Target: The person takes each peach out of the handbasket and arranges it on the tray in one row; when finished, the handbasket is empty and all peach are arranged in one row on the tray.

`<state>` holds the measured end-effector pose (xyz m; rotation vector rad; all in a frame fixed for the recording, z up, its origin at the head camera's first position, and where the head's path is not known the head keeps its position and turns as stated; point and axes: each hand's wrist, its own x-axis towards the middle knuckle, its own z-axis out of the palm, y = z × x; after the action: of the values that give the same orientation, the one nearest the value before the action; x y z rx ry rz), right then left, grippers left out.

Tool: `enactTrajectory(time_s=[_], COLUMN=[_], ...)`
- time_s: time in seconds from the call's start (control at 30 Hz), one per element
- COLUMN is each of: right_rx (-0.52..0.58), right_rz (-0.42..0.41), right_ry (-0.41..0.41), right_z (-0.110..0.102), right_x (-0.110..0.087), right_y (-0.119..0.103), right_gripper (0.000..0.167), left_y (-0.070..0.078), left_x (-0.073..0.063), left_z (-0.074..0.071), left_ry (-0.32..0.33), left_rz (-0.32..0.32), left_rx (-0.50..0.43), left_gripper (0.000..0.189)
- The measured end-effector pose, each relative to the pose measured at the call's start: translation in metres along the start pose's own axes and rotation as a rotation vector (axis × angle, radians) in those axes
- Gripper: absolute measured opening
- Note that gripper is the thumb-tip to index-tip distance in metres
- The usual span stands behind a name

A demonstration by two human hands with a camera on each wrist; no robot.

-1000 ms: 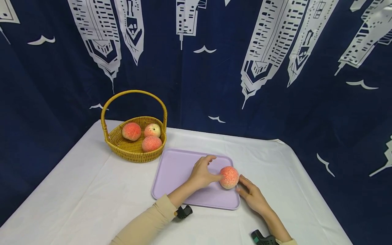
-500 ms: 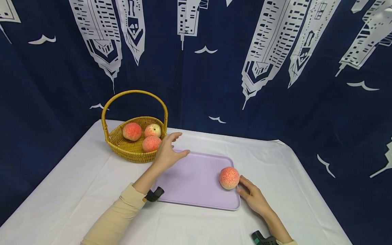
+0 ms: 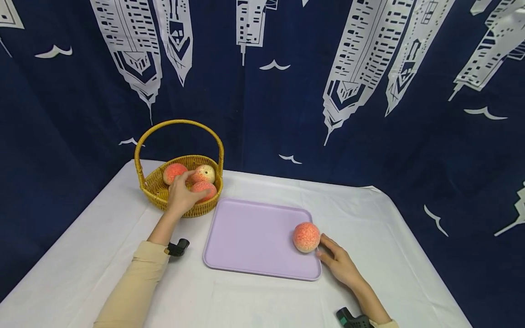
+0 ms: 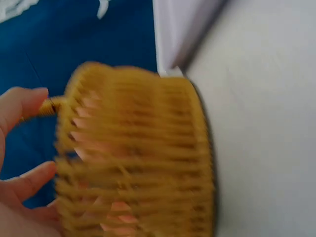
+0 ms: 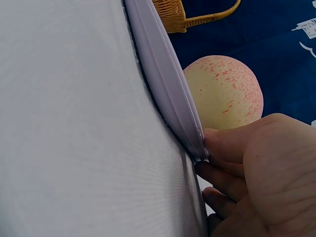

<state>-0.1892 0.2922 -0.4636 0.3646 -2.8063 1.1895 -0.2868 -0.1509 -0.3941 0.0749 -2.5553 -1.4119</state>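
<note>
My left hand (image 3: 180,193) is over the wicker basket (image 3: 164,205), fingers and thumb spread about the front peach (image 3: 201,186). Two more peaches lie in the basket, a red one (image 3: 174,172) behind the fingers and a paler one (image 3: 207,173) at the back. In the left wrist view the basket's side is blurred, hiding most of the fruit. My right hand (image 3: 340,264) pinches the right rim of the lilac tray (image 3: 254,237) between thumb and fingers. Just inside that rim sits a single peach (image 3: 306,237), close to the fingertips.
A white cloth (image 3: 102,255) covers the table. The basket's tall handle (image 3: 180,121) arches over its back part. Behind the table hangs a dark blue curtain (image 3: 266,114) with white building prints.
My left hand has left the peach on the tray and moved left across the tray to the basket. The right hand and that peach have stayed in place.
</note>
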Motion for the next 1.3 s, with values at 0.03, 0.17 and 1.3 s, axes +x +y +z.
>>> enactTrajectory(time_s=[0.03,0.17,1.3], right_rx=[-0.002,-0.008,0.003], right_rz=[0.002,0.013,0.048], right_ry=[-0.001,-0.005,-0.022], right_z=[0.0,0.001,0.003], right_x=[0.0,0.0,0.001], right_y=[0.0,-0.001,0.0], right_gripper=[0.05,0.051,0.052], left_y=[-0.003,-0.01,-0.014], left_x=[0.001,0.006,0.017], left_z=[-0.002,-0.006,-0.002], left_ry=[-0.005,-0.039,-0.191], left_rz=[-0.002,0.004,0.042], left_rx=[0.007,0.041,0.118], left_gripper=[0.077,0.079,0.063])
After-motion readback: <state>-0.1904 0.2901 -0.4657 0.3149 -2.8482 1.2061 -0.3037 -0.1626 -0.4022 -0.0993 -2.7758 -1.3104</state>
